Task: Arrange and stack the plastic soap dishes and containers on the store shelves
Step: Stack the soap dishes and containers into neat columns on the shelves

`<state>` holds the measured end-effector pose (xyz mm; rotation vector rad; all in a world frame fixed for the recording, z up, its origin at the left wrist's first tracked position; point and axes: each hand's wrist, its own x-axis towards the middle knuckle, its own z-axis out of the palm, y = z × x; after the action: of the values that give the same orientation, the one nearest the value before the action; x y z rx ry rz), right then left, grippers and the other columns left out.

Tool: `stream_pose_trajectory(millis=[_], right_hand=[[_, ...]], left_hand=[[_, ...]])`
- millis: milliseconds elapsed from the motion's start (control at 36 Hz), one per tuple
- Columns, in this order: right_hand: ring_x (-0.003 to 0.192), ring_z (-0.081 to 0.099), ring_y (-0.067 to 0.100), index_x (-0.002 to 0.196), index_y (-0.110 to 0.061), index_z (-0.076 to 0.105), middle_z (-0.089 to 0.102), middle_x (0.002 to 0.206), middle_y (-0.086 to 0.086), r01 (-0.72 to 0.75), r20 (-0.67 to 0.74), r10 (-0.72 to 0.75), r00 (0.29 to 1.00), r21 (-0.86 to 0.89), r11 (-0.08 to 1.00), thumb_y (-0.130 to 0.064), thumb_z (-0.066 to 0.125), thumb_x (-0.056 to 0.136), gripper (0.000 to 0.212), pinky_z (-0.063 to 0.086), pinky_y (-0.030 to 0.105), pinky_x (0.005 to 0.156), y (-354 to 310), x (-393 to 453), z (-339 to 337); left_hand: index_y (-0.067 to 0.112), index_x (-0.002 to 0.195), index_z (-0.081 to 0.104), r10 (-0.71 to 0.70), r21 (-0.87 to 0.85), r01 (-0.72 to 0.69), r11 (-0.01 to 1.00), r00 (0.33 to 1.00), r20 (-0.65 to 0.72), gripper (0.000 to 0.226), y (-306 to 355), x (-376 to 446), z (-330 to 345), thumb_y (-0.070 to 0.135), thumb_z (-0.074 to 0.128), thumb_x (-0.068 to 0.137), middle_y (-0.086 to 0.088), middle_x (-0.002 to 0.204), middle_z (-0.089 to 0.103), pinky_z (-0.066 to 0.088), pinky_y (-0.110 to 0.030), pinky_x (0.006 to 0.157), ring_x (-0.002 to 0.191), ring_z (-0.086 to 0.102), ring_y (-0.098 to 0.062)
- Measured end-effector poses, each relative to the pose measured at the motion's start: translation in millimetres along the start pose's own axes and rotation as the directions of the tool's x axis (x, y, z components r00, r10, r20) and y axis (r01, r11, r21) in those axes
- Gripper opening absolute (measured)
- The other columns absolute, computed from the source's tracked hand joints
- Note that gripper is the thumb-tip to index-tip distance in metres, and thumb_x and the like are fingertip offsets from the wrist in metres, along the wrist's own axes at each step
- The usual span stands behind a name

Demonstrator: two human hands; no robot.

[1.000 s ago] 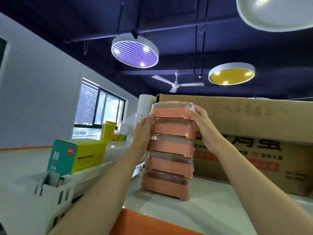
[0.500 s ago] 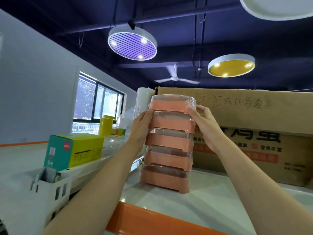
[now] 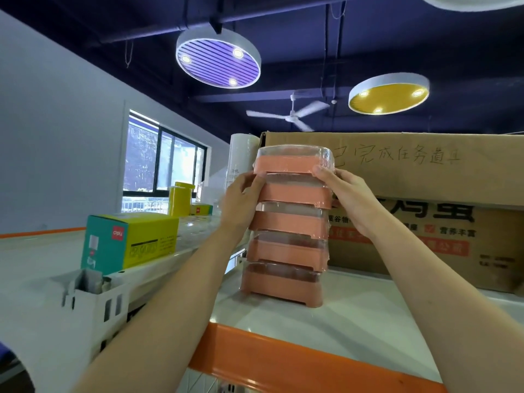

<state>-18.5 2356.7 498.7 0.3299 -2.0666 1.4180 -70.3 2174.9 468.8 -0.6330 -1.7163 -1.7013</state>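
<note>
A stack of several salmon-pink plastic soap dishes [image 3: 287, 225], each wrapped in clear film, stands upright on the white top shelf [image 3: 326, 330]. My left hand [image 3: 241, 205] holds the stack's left side near the upper dishes, thumb curled onto the front of the second one. On the right side my right hand [image 3: 350, 199] grips it, its thumb pressed on the lower corner of the top dish [image 3: 289, 161]. Both forearms reach up from the bottom of the view.
A large cardboard box [image 3: 431, 199] stands right behind and to the right of the stack. A white roll [image 3: 241, 157] is behind it on the left. A teal-and-yellow box [image 3: 127, 242] and yellow containers [image 3: 180, 199] sit on the neighbouring shelf at left. An orange shelf edge [image 3: 297, 361] runs below.
Both hands stay on the stack's upper part, and my right thumb has shifted onto the top dish. The view has tilted slightly.
</note>
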Motion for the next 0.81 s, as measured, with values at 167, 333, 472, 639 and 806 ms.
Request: stream_pose_trajectory(millis=[167,333,472,639,806], right_hand=[[0.105,0.057,0.013,0.134,-0.016,0.041,0.058,0.122,-0.001,-0.041,-0.066,0.040,0.997,-0.002,0.999,-0.057,0.066,0.076,0.075,0.046,0.030,0.083,-2.9,-4.7,0.9],[0.111,0.055,0.017,0.136,-0.017,0.039,0.056,0.126,0.001,-0.069,-0.104,0.062,0.993,-0.072,0.995,-0.065,0.063,0.067,0.087,0.047,0.035,0.090,-7.4,-9.1,4.2],[0.113,0.054,0.017,0.137,-0.018,0.039,0.055,0.130,0.001,-0.106,-0.098,0.091,0.991,-0.166,0.980,-0.069,0.061,0.069,0.088,0.040,0.039,0.103,-22.3,-17.2,4.2],[0.126,0.044,0.021,0.146,-0.015,0.029,0.041,0.146,0.004,-0.142,-0.119,0.104,0.987,-0.386,0.911,-0.062,0.052,0.086,0.080,0.038,0.039,0.100,-36.3,-28.4,-1.4],[0.133,0.040,0.024,0.147,-0.011,0.027,0.036,0.149,0.007,-0.046,-0.106,-0.027,0.994,-0.625,0.779,-0.053,0.057,0.088,0.078,0.038,0.039,0.103,-48.5,-49.2,-11.6]], left_hand=[[0.014,0.124,0.059,0.035,0.020,-0.034,0.999,0.999,-0.012,0.042,-4.2,3.4,2.0,0.043,0.047,0.096,-0.003,0.114,0.065,0.049,-0.038,0.095,0.103,0.059,-0.017],[0.016,0.129,0.055,0.055,0.055,-0.054,0.997,0.998,-0.019,0.043,-7.2,5.9,5.8,0.043,0.042,0.098,0.000,0.120,0.061,0.038,-0.024,0.087,0.105,0.055,-0.014],[0.016,0.132,0.052,0.042,0.030,-0.041,0.999,0.999,-0.031,0.043,-7.0,4.6,8.1,0.041,0.041,0.099,0.001,0.122,0.059,0.035,-0.022,0.086,0.101,0.050,-0.009],[0.011,0.135,0.044,0.028,0.099,-0.025,0.995,0.999,-0.031,0.047,-7.1,-2.2,4.5,0.041,0.040,0.099,-0.005,0.129,0.055,0.038,-0.030,0.095,0.117,0.052,-0.021],[0.004,0.122,0.045,0.128,0.372,-0.096,0.923,0.990,-0.063,0.043,7.2,-17.6,-14.3,0.037,0.047,0.097,-0.012,0.122,0.048,0.043,-0.039,0.090,0.107,0.051,-0.028]])
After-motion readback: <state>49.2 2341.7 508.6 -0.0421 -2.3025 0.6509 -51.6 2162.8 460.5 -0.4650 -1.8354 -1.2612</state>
